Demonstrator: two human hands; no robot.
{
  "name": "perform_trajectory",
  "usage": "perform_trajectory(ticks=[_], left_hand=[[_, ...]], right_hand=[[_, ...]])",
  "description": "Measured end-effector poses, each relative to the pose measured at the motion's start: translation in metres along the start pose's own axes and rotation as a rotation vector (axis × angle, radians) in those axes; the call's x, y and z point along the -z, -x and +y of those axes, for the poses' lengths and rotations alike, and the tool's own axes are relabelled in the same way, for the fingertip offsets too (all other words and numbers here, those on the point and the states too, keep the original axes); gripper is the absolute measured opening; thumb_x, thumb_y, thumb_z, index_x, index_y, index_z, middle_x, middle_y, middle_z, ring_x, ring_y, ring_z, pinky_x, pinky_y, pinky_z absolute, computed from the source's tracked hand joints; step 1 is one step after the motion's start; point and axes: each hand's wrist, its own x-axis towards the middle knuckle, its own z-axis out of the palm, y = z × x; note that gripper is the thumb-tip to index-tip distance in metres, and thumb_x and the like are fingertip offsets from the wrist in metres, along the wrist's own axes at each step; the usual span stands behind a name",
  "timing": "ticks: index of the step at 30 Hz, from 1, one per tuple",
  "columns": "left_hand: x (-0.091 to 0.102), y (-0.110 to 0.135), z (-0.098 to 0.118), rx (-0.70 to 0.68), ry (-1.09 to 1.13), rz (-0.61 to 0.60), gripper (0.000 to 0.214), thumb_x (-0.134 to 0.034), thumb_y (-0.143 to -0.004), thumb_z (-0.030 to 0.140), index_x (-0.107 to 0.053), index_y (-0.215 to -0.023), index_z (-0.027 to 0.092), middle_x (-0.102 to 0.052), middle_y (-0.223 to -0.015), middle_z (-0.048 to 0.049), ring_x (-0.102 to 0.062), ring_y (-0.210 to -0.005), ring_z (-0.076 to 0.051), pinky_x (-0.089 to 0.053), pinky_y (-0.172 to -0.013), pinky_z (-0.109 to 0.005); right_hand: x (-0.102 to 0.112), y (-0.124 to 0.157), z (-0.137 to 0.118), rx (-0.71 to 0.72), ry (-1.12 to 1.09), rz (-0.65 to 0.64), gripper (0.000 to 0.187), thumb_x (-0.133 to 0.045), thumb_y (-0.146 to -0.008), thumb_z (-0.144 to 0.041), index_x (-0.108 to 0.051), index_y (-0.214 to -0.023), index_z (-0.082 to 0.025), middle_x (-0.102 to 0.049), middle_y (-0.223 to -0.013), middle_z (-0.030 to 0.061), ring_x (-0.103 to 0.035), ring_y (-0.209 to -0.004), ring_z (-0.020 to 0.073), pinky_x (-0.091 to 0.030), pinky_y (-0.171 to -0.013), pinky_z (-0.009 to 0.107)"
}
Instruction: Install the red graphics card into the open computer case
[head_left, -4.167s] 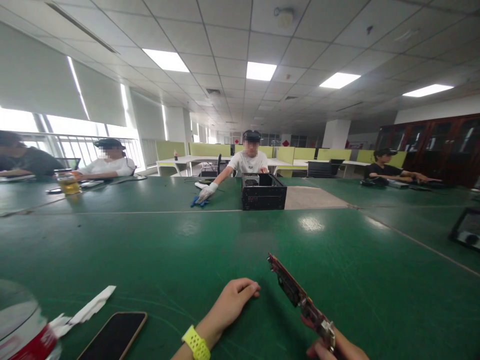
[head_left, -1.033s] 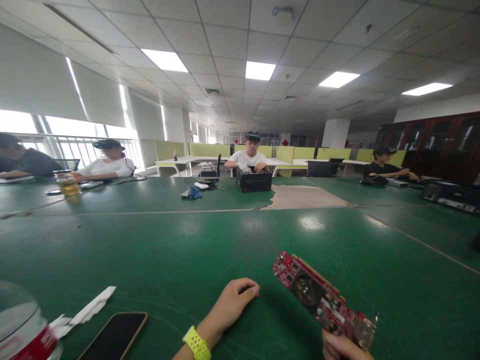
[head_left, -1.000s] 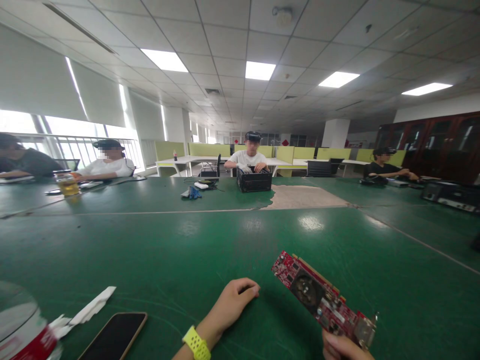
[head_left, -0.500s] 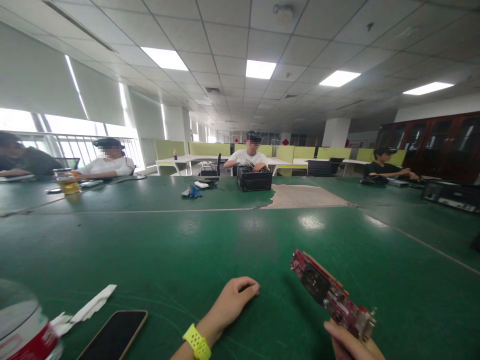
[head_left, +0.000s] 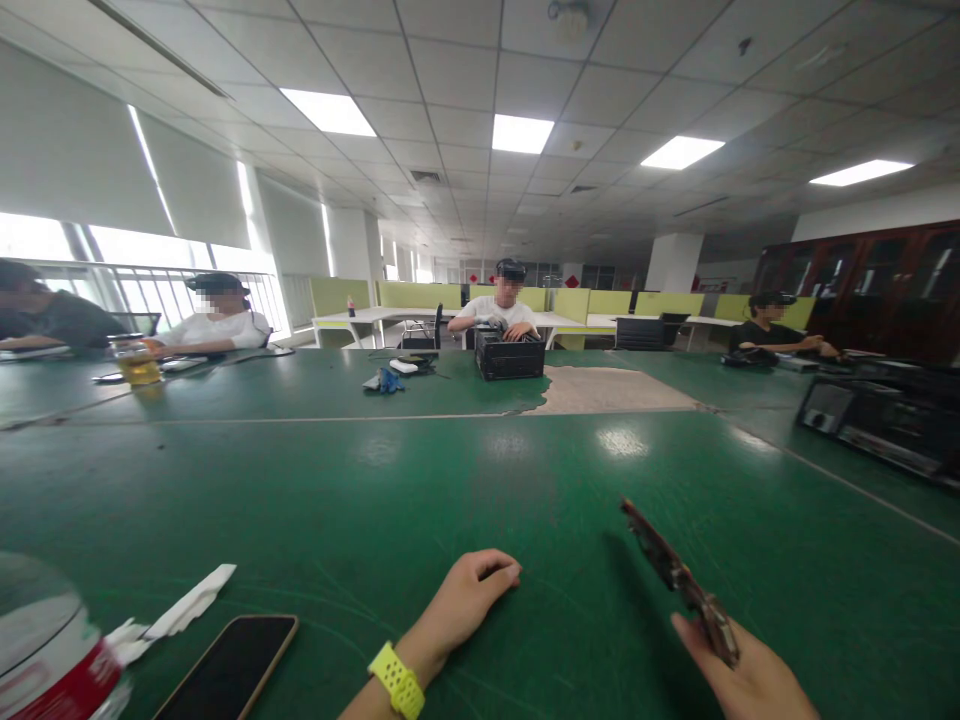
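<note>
Our left hand (head_left: 461, 600) lies palm down on the green surface (head_left: 375, 480), fingers loosely curled and holding nothing, with a yellow wristband (head_left: 396, 682) just behind it. Our right hand (head_left: 750, 680) grips the circuit card (head_left: 675, 575) by its near end. The card rises clear of the surface and slants up and away from this hand, edge-on to us, to the right of the left hand and apart from it. Left of the left hand lie a dark phone (head_left: 229, 668) and a white paper strip (head_left: 187, 603), with a bottle (head_left: 45, 650) further out. Far ahead of both hands, a person handles a black case (head_left: 510, 355).
</note>
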Motion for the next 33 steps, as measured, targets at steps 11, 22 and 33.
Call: perform_trajectory(ticks=[11,22,33], left_hand=[[-0.001,-0.001,-0.001,-0.002,0.033,0.010,0.033,-0.056,-0.078,0.044,-0.069,-0.086,0.015,-0.069,-0.085,-0.0045,-0.059,-0.084,-0.020,-0.040,-0.079,-0.029],[0.009,-0.006,-0.005,0.074,0.176,0.127,0.039,-0.052,-0.077,0.052,-0.067,-0.081,0.016,-0.060,-0.068,-0.0011,-0.053,-0.074,-0.018,-0.037,-0.076,-0.030],[0.009,-0.006,-0.006,0.078,0.260,0.148,0.036,-0.053,-0.078,0.050,-0.065,-0.079,0.016,-0.057,-0.067,0.0000,-0.049,-0.073,-0.016,-0.035,-0.075,-0.028]], right_hand=[[-0.011,0.013,-0.011,-0.223,-0.329,-0.099,0.060,-0.058,-0.066,-0.074,-0.034,-0.055,-0.020,-0.026,-0.042,-0.0111,-0.020,-0.035,0.0018,-0.009,-0.035,0.017],[-0.011,0.011,-0.016,-0.058,-0.463,0.098,0.048,-0.062,-0.074,-0.062,-0.042,-0.070,-0.019,-0.033,-0.045,-0.0112,-0.025,-0.034,0.0024,-0.013,-0.032,0.013],[-0.005,0.016,-0.022,-0.022,-0.501,0.079,0.043,-0.060,-0.079,-0.057,-0.038,-0.071,-0.021,-0.034,-0.051,-0.0104,-0.027,-0.041,0.0037,-0.015,-0.038,0.016]])
